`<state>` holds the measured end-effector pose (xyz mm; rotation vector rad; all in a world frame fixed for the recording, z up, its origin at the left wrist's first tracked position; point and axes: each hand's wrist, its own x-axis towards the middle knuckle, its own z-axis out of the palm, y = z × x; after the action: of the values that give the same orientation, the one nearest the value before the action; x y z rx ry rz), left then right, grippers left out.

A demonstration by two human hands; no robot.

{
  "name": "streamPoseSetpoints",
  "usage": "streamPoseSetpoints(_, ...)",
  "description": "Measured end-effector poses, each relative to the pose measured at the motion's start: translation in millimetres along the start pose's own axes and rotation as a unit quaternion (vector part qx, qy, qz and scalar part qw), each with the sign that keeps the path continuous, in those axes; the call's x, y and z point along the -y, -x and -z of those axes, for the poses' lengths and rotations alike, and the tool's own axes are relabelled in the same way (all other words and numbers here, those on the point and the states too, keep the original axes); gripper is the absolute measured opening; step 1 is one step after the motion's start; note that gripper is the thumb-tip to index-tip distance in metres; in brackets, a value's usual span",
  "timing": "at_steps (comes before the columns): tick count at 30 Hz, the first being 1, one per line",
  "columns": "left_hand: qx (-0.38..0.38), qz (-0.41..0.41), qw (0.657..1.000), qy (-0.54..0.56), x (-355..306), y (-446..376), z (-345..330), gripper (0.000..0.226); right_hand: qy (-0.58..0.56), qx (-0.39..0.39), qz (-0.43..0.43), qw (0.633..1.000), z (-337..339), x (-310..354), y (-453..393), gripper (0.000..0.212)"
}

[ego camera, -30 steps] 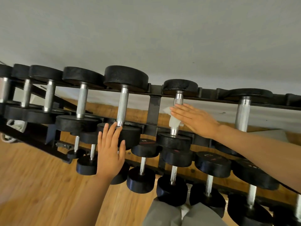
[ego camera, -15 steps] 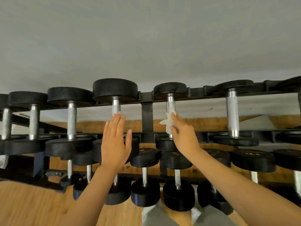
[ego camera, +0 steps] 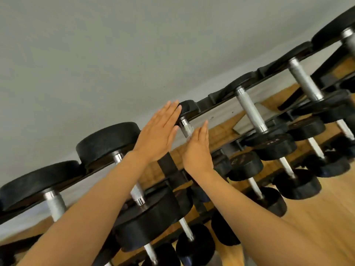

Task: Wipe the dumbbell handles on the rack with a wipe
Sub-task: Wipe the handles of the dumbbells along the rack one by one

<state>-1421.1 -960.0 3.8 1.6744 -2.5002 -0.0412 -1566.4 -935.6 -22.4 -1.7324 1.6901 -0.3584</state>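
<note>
Both hands up at the rack's top rail (ego camera: 217,104): left hand (ego camera: 159,137) flat, fingers straight beside the knurled dumbbell handle (ego camera: 186,128). Right hand (ego camera: 197,148) also straight-fingered against that handle; the wipe is hidden, so grip unclear.

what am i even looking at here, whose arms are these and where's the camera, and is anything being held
There is no machine: these are a person's two bare arms, filmed by one wide-angle camera worn on their head, so the view tilts with it. In front is a black rack of dumbbells with silver handles, a grey wall behind, wood floor below. The left hand is flat with straight fingers near one dumbbell's black end. The right hand is against that dumbbell's handle; a sliver of pale wipe seems to show at its edge, but what it holds is hidden.
</note>
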Motion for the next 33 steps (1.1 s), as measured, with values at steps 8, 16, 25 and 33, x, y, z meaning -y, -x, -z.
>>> streamPoseSetpoints(8,-0.006,-0.124,0.992,-0.029,20.5,-15.9,-0.1,0.056,-0.128,-0.125,-0.047,0.983,-11.7,4.8,-1.0,0.047)
streamPoseSetpoints(16,0.088,-0.245,0.965,-0.016,50.4,-34.0,27.5,0.062,0.045,-0.049,-0.046,0.997,-11.7,34.6,-23.9,0.070)
streamPoseSetpoints(25,0.093,-0.273,0.957,-0.035,58.4,-39.8,24.0,0.057,0.148,0.108,-0.134,0.974,-21.0,5.2,5.5,0.079)
streamPoseSetpoints(33,0.087,-0.275,0.957,-0.040,57.6,-40.4,23.6,0.052,-0.048,-0.101,-0.114,0.987,-15.8,31.3,-14.9,0.055)
